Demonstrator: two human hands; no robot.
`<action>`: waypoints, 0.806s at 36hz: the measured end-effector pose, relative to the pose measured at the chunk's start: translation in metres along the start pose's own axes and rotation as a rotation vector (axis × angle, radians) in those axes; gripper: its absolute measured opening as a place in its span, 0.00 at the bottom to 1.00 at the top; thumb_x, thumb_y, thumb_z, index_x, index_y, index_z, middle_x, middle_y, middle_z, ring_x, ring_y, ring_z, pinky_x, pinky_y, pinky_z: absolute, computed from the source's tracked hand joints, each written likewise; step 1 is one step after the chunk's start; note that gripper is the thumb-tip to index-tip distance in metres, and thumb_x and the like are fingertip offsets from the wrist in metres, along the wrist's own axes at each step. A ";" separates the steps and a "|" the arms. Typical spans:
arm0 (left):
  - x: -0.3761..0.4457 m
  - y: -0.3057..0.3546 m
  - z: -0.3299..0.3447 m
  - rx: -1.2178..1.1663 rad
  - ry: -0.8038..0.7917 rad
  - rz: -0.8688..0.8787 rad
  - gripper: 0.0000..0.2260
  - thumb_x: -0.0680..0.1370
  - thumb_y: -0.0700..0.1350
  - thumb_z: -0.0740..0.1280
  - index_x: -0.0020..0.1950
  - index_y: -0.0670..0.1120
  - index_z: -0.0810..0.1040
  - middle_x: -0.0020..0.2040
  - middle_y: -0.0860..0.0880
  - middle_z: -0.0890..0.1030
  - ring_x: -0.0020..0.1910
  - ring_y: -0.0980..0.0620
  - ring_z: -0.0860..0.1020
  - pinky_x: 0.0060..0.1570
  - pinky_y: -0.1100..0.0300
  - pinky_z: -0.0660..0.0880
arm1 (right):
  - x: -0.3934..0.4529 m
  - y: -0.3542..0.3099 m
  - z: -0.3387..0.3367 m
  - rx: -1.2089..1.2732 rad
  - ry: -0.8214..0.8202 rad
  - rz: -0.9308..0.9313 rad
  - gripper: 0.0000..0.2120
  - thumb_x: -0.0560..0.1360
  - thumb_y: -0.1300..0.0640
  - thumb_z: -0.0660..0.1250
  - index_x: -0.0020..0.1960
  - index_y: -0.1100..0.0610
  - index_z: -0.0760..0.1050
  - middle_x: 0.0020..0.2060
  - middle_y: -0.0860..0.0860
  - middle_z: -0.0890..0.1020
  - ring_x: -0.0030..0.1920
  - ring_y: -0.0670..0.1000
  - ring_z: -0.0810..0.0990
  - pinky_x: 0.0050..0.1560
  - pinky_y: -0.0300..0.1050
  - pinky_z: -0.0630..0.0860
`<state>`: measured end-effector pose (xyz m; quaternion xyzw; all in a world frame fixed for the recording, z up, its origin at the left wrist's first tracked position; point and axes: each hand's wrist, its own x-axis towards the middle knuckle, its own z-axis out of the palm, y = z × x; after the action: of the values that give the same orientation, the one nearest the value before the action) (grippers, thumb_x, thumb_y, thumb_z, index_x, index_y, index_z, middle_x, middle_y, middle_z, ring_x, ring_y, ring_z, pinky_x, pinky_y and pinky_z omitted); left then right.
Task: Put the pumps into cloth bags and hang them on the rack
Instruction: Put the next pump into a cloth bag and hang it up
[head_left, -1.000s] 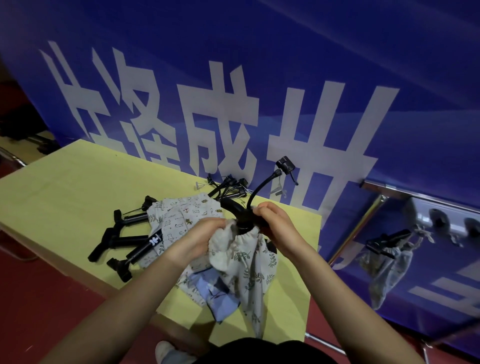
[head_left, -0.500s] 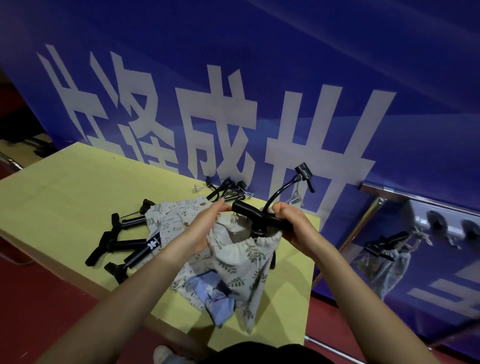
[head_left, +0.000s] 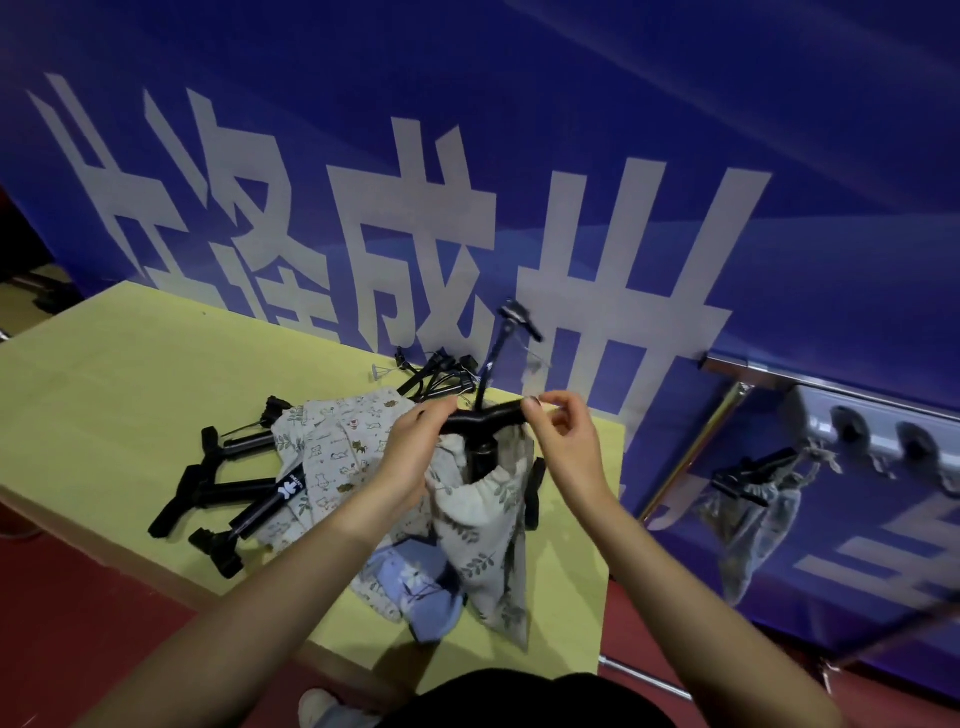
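At frame centre, left hand (head_left: 415, 447) and right hand (head_left: 563, 441) pinch the rigid pump (head_left: 483, 415) T-handle; the limp cloth bag (head_left: 488, 525) likely slips, so grasp its drawstring mouth.

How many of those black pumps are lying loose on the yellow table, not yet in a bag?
3 loose black pumps: one rearmost, one in the middle, one nearest lying partly on the patterned cloth bags. The cloth may hide more.
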<state>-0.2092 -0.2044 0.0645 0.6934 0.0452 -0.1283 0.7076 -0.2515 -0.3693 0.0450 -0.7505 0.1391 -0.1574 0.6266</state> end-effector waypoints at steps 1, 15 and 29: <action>-0.001 -0.001 0.003 -0.013 0.043 0.006 0.07 0.80 0.49 0.63 0.45 0.50 0.79 0.43 0.54 0.80 0.45 0.57 0.77 0.41 0.62 0.69 | -0.005 0.006 0.003 -0.074 -0.014 0.034 0.19 0.72 0.39 0.69 0.54 0.52 0.73 0.36 0.51 0.75 0.35 0.47 0.73 0.37 0.44 0.70; -0.020 -0.008 0.023 0.022 0.173 0.110 0.12 0.81 0.51 0.60 0.52 0.49 0.82 0.48 0.47 0.83 0.44 0.55 0.77 0.40 0.64 0.71 | 0.000 0.005 -0.010 -0.309 -0.257 0.360 0.11 0.74 0.60 0.60 0.34 0.59 0.71 0.30 0.57 0.75 0.24 0.51 0.68 0.23 0.37 0.61; -0.005 -0.001 0.040 0.043 0.222 0.124 0.12 0.81 0.52 0.60 0.50 0.50 0.82 0.26 0.55 0.68 0.24 0.57 0.64 0.26 0.65 0.63 | 0.001 0.006 -0.047 -0.156 -0.251 0.473 0.04 0.75 0.68 0.63 0.48 0.63 0.75 0.31 0.55 0.78 0.29 0.49 0.75 0.26 0.36 0.73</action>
<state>-0.2184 -0.2431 0.0663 0.7196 0.0777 -0.0078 0.6899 -0.2698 -0.4129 0.0468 -0.7567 0.2435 0.0985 0.5987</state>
